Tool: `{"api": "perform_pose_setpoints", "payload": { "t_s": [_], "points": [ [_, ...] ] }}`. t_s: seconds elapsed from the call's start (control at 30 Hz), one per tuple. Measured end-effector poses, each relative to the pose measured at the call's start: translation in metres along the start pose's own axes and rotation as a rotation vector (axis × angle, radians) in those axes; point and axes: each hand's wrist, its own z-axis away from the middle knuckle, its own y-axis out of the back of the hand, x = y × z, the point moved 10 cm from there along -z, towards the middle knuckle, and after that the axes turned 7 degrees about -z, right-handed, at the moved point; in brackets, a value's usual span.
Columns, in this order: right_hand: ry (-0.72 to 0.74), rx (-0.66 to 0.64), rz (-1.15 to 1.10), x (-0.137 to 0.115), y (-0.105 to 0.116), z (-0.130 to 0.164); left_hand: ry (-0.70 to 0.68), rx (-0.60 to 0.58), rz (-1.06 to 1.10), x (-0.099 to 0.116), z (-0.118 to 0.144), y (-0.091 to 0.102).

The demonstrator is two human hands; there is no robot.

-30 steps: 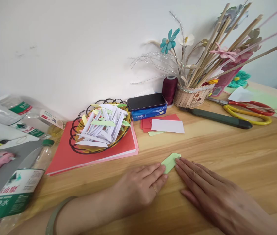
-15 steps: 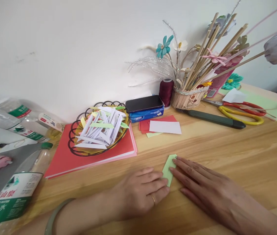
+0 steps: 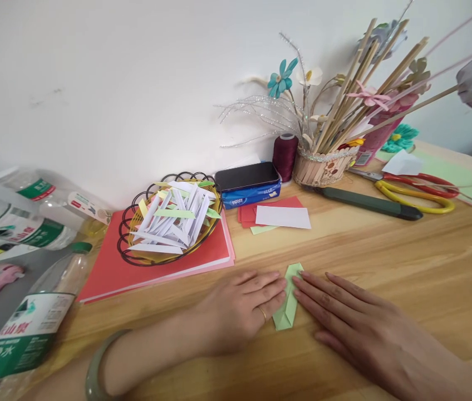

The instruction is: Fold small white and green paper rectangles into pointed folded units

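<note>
A small light-green folded paper (image 3: 288, 303) lies flat on the wooden table (image 3: 407, 262), narrow and pointing away from me. My left hand (image 3: 240, 312) lies flat to its left, fingertips touching its left edge. My right hand (image 3: 344, 317) lies flat on its right side, fingertips pressing the paper's upper part. Neither hand grips the paper. A jade-coloured bangle (image 3: 94, 367) sits on my left wrist.
A wire basket (image 3: 129, 245) of folded white and green strips stands on red paper sheets (image 3: 106, 267). Behind are a tissue pack (image 3: 248, 192), cut paper rectangles (image 3: 281, 216), a thread spool (image 3: 284, 156), a stick-and-flower holder (image 3: 323, 164), a knife (image 3: 369, 203), scissors (image 3: 419, 189). Plastic bottles (image 3: 27, 328) lie left.
The green paper has been turned and folded narrower, now reaching closer to me. Both hands shifted slightly, still flat on either side of it.
</note>
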Motion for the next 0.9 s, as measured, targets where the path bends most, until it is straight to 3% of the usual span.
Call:
{"api": "perform_pose_setpoints", "payload": {
  "t_s": [0.3, 0.9],
  "points": [
    [-0.043, 0.072, -0.006, 0.000, 0.007, 0.000, -0.001, -0.032, 0.010, 0.002, 0.000, 0.003],
    [-0.068, 0.088, 0.056, 0.002, 0.012, -0.001, -0.037, -0.027, -0.086, 0.012, 0.001, 0.008]
  ]
}}
